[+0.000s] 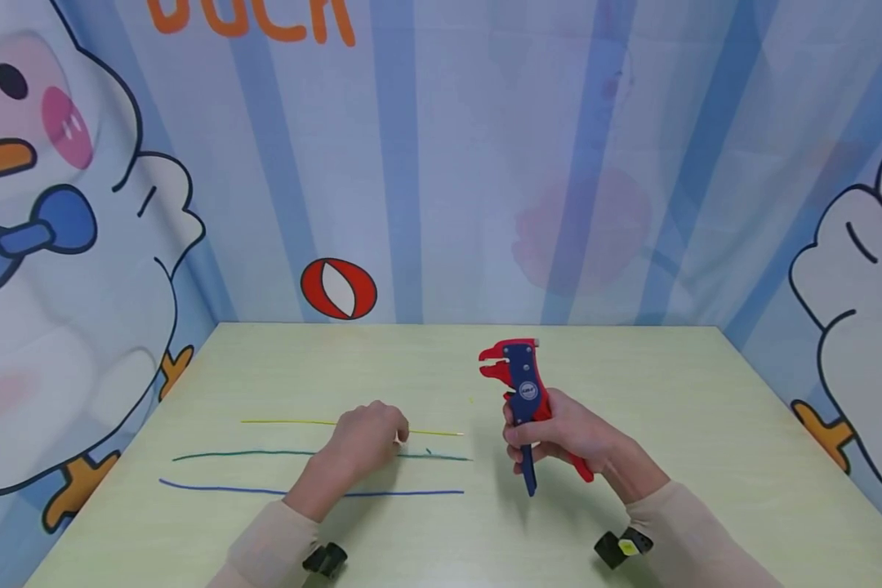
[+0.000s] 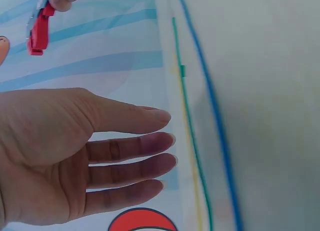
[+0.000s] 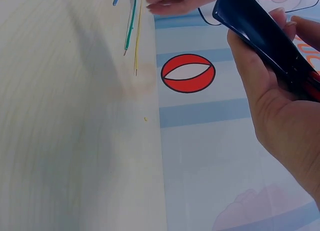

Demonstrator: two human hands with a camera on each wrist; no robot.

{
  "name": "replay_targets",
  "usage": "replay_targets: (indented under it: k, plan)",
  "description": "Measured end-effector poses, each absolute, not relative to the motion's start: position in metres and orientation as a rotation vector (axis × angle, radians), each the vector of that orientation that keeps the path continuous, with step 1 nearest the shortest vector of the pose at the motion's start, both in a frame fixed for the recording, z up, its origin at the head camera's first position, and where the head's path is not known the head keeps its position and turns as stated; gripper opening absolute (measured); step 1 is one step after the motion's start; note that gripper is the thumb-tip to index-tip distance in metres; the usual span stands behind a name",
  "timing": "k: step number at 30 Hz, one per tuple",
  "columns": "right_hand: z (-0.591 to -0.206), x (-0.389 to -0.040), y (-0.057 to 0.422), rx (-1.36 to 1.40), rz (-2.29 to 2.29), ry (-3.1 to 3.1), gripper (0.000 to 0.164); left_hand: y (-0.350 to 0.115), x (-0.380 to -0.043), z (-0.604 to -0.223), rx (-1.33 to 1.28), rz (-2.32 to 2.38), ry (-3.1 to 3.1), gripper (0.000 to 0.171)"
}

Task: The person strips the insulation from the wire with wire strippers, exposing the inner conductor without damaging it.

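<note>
My left hand (image 1: 367,437) hovers over the wires with nothing in its grasp; its fingers are nearly straight in the left wrist view. Beneath it run a yellow wire (image 1: 287,422), a green wire (image 1: 242,452) and a blue wire (image 1: 224,489), roughly parallel across the table. In the right wrist view, the right-hand ends of the yellow and green wires look bare. A red and blue wire stripper (image 1: 527,388) stands upright in my right hand (image 1: 569,433), whose fingers curl round its handles. The stripper's red jaws point left, apart and with nothing between them.
The pale wooden table (image 1: 669,384) meets a striped blue cloth backdrop (image 1: 456,163) at its far edge. A small green scrap (image 1: 429,451) lies at the green wire, and a tiny yellow scrap (image 3: 145,119) lies beyond the wire ends.
</note>
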State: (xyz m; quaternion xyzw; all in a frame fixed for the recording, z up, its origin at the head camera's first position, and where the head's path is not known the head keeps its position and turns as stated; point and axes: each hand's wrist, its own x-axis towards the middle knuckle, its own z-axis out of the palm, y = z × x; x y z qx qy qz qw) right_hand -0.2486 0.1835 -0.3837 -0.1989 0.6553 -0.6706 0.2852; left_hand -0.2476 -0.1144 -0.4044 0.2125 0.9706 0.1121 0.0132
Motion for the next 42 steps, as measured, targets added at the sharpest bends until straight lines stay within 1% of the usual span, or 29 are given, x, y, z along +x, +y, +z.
replay_targets:
  k: [3,8,16,24,35,42]
  plan:
    - [-0.384,-0.249,0.184,-0.539,-1.789,1.752,0.022,-0.116,-0.243,-0.398,0.674,0.372,3.011,0.008]
    - [-0.384,-0.249,0.185,-0.543,-1.785,1.753,0.027,-0.116,-0.233,-0.393,0.754,0.427,2.880,0.007]
    - [-0.385,-0.249,0.186,-0.548,-1.788,1.741,0.025,-0.112,-0.224,-0.401,0.889,0.439,2.798,0.011]
    - [-0.386,-0.249,0.185,-0.540,-1.789,1.740,0.022,-0.109,-0.224,-0.409,0.882,0.377,2.815,0.021]
    - [-0.387,-0.249,0.185,-0.546,-1.781,1.732,0.021,-0.108,-0.220,-0.405,0.903,0.253,2.835,0.016]
    - [-0.387,-0.249,0.184,-0.543,-1.768,1.741,0.022,-0.110,-0.219,-0.404,0.914,0.153,2.833,0.019]
